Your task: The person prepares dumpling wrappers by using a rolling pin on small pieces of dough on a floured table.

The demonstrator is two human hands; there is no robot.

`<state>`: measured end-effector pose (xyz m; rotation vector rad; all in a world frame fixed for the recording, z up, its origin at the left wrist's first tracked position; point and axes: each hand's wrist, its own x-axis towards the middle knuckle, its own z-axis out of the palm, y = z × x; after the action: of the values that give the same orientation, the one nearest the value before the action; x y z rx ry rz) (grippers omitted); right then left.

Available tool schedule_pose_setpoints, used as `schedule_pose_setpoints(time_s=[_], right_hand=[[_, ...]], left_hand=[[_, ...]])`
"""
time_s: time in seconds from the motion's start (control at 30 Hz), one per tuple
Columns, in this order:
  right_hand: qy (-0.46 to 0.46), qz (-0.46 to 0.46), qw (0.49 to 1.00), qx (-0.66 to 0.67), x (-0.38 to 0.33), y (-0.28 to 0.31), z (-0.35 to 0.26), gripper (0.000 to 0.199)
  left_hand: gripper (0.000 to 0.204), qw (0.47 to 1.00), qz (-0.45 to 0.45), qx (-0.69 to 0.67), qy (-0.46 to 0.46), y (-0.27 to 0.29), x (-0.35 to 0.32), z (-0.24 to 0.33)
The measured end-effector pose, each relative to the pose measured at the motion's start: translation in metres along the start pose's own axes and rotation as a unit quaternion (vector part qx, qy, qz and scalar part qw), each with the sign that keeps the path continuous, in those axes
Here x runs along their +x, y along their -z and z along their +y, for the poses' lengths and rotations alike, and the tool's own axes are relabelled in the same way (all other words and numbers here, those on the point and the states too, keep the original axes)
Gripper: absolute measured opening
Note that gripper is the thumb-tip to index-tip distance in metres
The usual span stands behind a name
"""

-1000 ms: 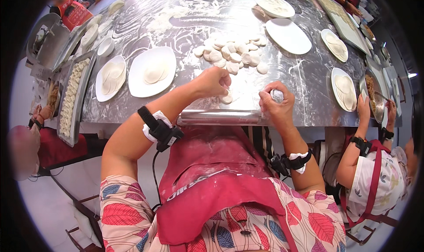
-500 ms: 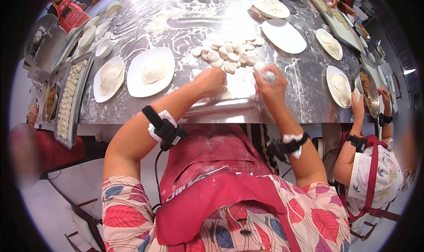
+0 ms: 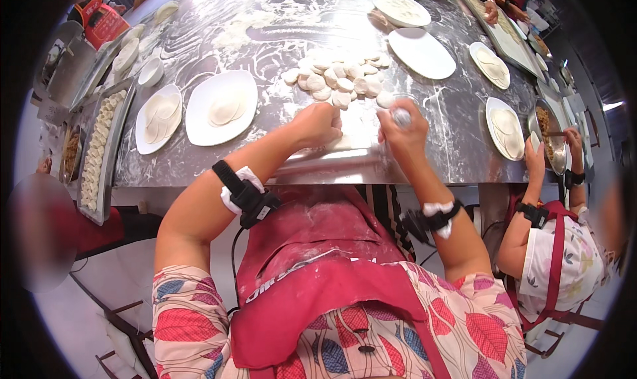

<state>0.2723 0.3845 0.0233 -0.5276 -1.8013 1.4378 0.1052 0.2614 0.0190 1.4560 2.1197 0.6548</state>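
My left hand (image 3: 317, 125) is closed over the floured steel table, fingers curled down onto a dough round (image 3: 341, 142); only a pale edge of it shows. My right hand (image 3: 406, 128) is wrapped round a rolling pin, whose rounded, light end (image 3: 401, 117) pokes out above the fist; the rest is hidden. Just beyond both hands lies a loose heap of small flattened dough pieces (image 3: 345, 84). To the left, a square white plate (image 3: 206, 130) carries rolled wrappers (image 3: 227, 108).
Another plate of wrappers (image 3: 159, 121) and a tray of shaped dumplings (image 3: 99, 147) are farther left. An oval white plate (image 3: 423, 52) lies beyond my right hand. At right, a co-worker's hands (image 3: 535, 156) hold a wrapper beside a bowl of filling (image 3: 556, 150).
Both my hands stay closed in nearly the same place, the right one tilted slightly differently. The whole view has shifted a little. The co-worker's far hand has moved over the filling bowl.
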Motion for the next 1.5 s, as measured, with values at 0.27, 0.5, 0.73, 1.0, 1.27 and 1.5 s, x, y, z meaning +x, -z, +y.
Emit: schedule_pose_setpoints(time_s=[0.27, 0.5, 0.73, 1.0, 1.27, 1.5], right_hand=[[0.035, 0.038, 0.996, -0.07, 0.023, -0.009, 0.022, 0.02], [0.018, 0.033, 0.995, -0.091, 0.01, -0.004, 0.018, 0.02], [0.047, 0.049, 0.995, -0.079, 0.009, -0.003, 0.021, 0.02], [0.015, 0.04, 0.996, -0.084, -0.01, 0.004, 0.011, 0.02], [0.077, 0.049, 0.992, -0.088, 0.036, -0.021, 0.025, 0.019], [0.021, 0.034, 0.998, -0.054, -0.033, 0.013, 0.011, 0.02]], left_hand=[[0.012, 0.999, -0.038, -0.037, 0.008, 0.008, -0.003, 0.009], [0.013, 0.998, -0.015, -0.061, -0.021, 0.003, -0.002, 0.001], [0.014, 0.996, -0.054, -0.074, -0.011, 0.009, -0.006, 0.0], [0.019, 0.999, -0.019, -0.049, -0.012, 0.002, -0.012, 0.0], [0.022, 1.0, -0.001, 0.014, 0.005, 0.002, -0.004, 0.004], [0.02, 0.995, -0.011, -0.092, 0.02, 0.002, -0.016, -0.002]])
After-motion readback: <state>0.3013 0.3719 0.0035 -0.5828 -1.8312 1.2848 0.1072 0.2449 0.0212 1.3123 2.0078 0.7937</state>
